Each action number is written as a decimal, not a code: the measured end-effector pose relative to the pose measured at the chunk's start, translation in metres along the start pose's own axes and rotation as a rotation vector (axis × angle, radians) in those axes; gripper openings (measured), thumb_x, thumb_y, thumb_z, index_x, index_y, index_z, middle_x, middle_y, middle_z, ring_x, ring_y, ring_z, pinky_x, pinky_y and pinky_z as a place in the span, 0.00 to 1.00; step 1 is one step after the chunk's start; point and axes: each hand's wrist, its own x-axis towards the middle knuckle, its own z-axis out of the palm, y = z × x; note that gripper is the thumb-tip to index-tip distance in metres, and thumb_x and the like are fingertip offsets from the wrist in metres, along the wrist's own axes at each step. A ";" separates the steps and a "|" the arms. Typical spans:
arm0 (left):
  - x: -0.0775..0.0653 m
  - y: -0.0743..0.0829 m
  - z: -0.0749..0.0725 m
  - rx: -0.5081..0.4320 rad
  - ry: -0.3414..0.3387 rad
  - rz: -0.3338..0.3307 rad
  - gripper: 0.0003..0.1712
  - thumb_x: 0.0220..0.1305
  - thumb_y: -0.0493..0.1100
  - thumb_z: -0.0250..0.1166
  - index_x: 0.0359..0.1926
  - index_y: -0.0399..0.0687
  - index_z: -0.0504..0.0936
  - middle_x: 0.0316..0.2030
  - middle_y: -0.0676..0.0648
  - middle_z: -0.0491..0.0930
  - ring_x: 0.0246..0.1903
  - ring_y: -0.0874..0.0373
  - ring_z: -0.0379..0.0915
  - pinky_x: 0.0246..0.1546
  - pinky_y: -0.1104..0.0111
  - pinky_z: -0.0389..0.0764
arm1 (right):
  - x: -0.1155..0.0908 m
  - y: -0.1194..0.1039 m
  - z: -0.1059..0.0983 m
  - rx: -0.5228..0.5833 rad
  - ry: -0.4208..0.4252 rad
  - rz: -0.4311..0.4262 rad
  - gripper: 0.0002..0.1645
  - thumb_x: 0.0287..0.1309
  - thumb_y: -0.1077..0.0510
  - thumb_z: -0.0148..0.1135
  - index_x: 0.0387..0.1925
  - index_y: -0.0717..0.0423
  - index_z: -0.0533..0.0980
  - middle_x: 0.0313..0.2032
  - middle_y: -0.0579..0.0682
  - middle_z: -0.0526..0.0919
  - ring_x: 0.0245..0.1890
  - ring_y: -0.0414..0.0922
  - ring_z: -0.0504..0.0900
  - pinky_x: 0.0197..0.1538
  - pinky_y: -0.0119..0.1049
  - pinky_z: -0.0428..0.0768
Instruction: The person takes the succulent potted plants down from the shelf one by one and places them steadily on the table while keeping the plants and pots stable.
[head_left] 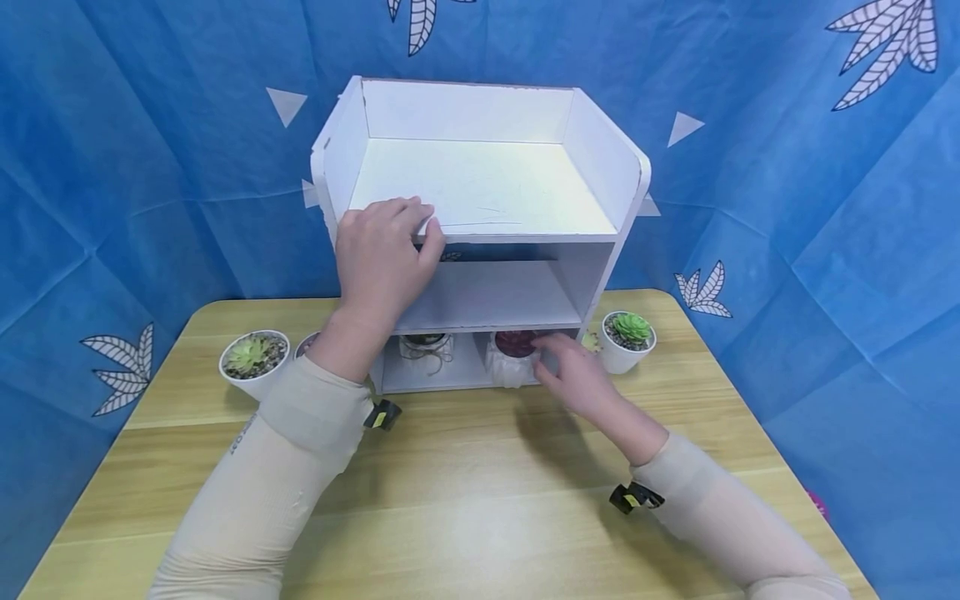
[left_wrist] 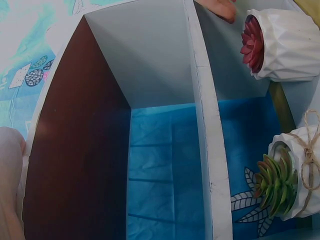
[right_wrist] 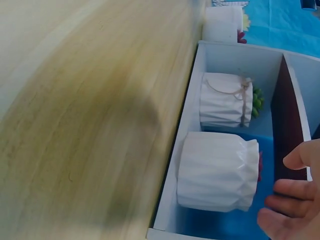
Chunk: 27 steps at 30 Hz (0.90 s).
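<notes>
You seem to be setting the red succulent's white pot in the shelf unit; it stands in the bottom compartment, at five o'clock; your right hand sits at its three o'clock, fingers released; your left hand rests up top, grip unclear; adjusting further would likely call for pinching the rim.

From the head we look forward and down on the shelf and table; at each wrist, much nearer and turned sideways, we face its front, both views sharing the plain white pot and the twine-tied pot.
</notes>
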 end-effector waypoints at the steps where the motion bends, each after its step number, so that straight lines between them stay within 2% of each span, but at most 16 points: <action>1: 0.000 0.000 0.000 -0.001 0.001 0.000 0.26 0.72 0.57 0.49 0.55 0.50 0.86 0.55 0.47 0.83 0.57 0.50 0.78 0.57 0.53 0.74 | 0.000 0.000 0.001 -0.003 -0.007 0.010 0.23 0.63 0.56 0.62 0.57 0.64 0.77 0.55 0.61 0.81 0.54 0.58 0.80 0.57 0.54 0.77; 10: 0.000 0.000 0.000 0.001 -0.007 -0.004 0.27 0.72 0.57 0.48 0.55 0.50 0.86 0.56 0.47 0.83 0.58 0.50 0.77 0.57 0.53 0.74 | 0.006 0.005 0.012 -0.007 -0.053 0.060 0.37 0.63 0.52 0.63 0.68 0.66 0.66 0.60 0.66 0.75 0.59 0.61 0.76 0.60 0.56 0.75; 21: 0.000 0.001 0.000 -0.002 0.003 0.002 0.27 0.72 0.57 0.48 0.55 0.50 0.86 0.56 0.47 0.83 0.58 0.50 0.78 0.57 0.53 0.74 | 0.012 0.008 0.020 0.023 -0.074 0.122 0.44 0.61 0.46 0.64 0.69 0.70 0.63 0.57 0.70 0.75 0.56 0.64 0.76 0.58 0.59 0.75; 27: -0.001 0.000 0.001 0.002 0.001 0.000 0.27 0.72 0.57 0.48 0.55 0.50 0.86 0.56 0.47 0.83 0.58 0.50 0.78 0.57 0.53 0.74 | 0.017 0.010 0.025 0.074 -0.067 0.157 0.48 0.56 0.44 0.69 0.70 0.65 0.62 0.56 0.67 0.76 0.55 0.62 0.77 0.58 0.58 0.75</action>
